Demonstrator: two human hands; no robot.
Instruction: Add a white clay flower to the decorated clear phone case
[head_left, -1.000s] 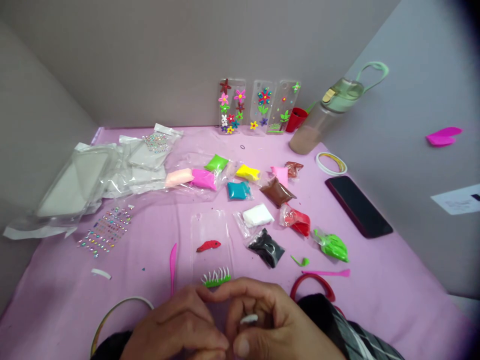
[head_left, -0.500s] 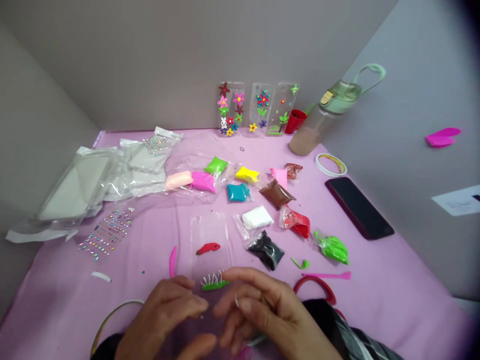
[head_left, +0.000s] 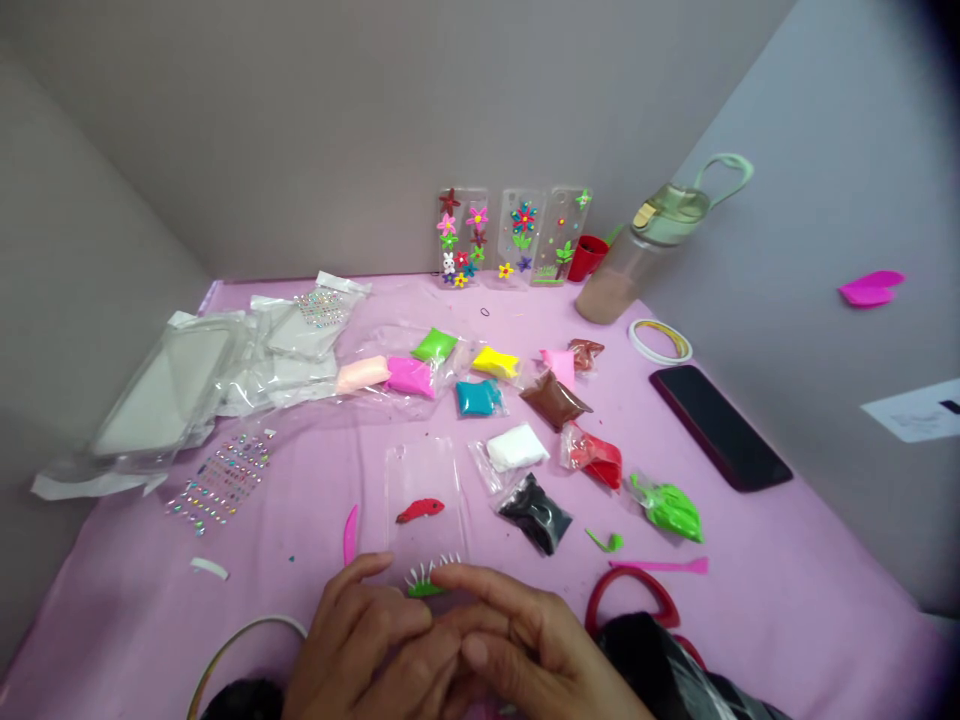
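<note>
Pink cloth [head_left: 750, 600] bears clear case [head_left: 424, 475] with red fish [head_left: 420, 511]; hands [head_left: 450, 650] joined, grasp unclear.

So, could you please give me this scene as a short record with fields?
Surface: pink cloth
Left hand: fingers pressed against the other hand's; anything held is hidden
Right hand: forefinger tip at the green clay tuft
Clear case: lies flat ahead of the hands, bears the tuft and a red clay shape
Pink tool: left of the case
Clay packets: several colours, right of and beyond the case
Back wall: decorated cases, leaning
Right side: bottle, dark phone
</note>
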